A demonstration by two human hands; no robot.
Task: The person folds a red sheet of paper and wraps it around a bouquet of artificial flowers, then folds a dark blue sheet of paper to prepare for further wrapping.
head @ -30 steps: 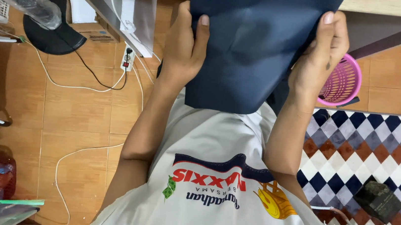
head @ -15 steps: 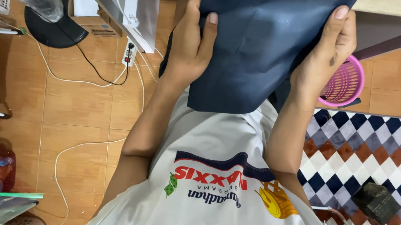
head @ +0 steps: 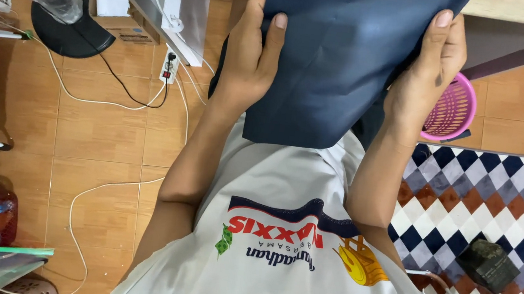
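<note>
the dark blue fabric point(head: 343, 58) sits a little higher than before; left hand point(head: 248, 61) and right hand point(head: 428, 74) both pinch its smooth, folded sides.

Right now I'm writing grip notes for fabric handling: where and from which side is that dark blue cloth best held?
By its two side edges, one hand from each side, as shown. The dark blue cloth hangs flat off the table edge; the left hand pinches the left edge, thumb on top, and the right hand the right edge. That likely keeps the limp panel spread and uncreased.
</note>
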